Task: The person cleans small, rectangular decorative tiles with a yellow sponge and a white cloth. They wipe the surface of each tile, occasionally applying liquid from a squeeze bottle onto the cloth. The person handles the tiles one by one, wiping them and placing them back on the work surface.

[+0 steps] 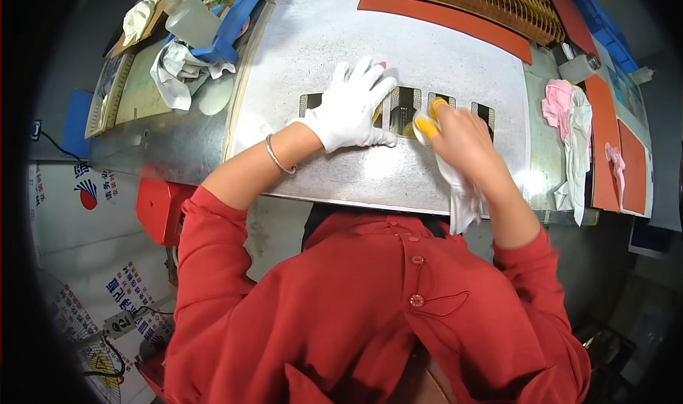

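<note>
My left hand [348, 107], in a white glove, lies flat with its fingers spread on a speckled white board [306, 34]. It partly covers one of several small dark rectangular pieces with patterned edges set in a row. My right hand [464, 142] is bare apart from yellow finger covers. Its fingers are closed on a white cloth [462, 201], which hangs down past the table's front edge. That hand is beside a dark piece [404, 112] in the middle of the row and partly hides the one to its right. Another dark piece [484, 114] shows at the row's right end.
A brown slotted rack [448, 2] and an orange-red strip [448, 23] line the back. At left are a blue tray [226, 34], a white bottle [192, 21] and a crumpled cloth [174, 73]. Pink and white cloths [578, 141] hang over the right side.
</note>
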Action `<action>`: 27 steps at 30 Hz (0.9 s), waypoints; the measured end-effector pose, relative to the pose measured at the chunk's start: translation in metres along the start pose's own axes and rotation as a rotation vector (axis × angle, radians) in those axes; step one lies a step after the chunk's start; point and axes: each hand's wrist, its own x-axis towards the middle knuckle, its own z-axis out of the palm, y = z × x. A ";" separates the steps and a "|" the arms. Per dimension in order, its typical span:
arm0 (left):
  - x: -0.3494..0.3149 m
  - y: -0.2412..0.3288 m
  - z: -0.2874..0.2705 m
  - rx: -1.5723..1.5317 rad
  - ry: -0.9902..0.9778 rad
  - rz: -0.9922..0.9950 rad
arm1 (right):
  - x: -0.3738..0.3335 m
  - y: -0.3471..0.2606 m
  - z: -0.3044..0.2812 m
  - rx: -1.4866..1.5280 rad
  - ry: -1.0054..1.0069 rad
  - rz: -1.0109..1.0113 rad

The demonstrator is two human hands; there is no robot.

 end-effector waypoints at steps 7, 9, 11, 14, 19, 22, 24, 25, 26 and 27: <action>-0.006 0.002 0.007 0.020 0.069 -0.078 | 0.072 -0.006 0.019 0.051 0.072 -0.012; -0.004 0.005 0.005 0.012 0.035 -0.112 | 0.076 -0.006 0.022 0.062 0.067 0.023; 0.001 0.006 0.004 -0.008 -0.001 -0.136 | 0.076 -0.008 0.026 0.065 0.075 0.072; 0.004 0.003 0.009 -0.048 0.027 -0.108 | 0.070 -0.012 0.029 0.103 0.065 0.069; 0.006 0.001 0.005 0.027 -0.070 -0.052 | 0.053 -0.017 0.032 0.105 0.071 0.010; 0.008 0.002 0.004 0.016 -0.051 0.010 | 0.045 -0.015 0.040 0.094 0.138 -0.030; 0.011 0.002 0.002 0.033 -0.085 0.033 | 0.038 -0.015 0.044 0.121 0.177 -0.048; 0.012 0.002 0.002 0.043 -0.101 0.042 | 0.034 -0.016 0.045 0.133 0.196 -0.060; 0.013 0.000 0.004 0.061 -0.109 0.059 | 0.031 -0.016 0.051 0.136 0.228 -0.063; 0.013 -0.001 0.004 0.049 -0.105 0.067 | 0.027 -0.018 0.051 0.146 0.206 -0.058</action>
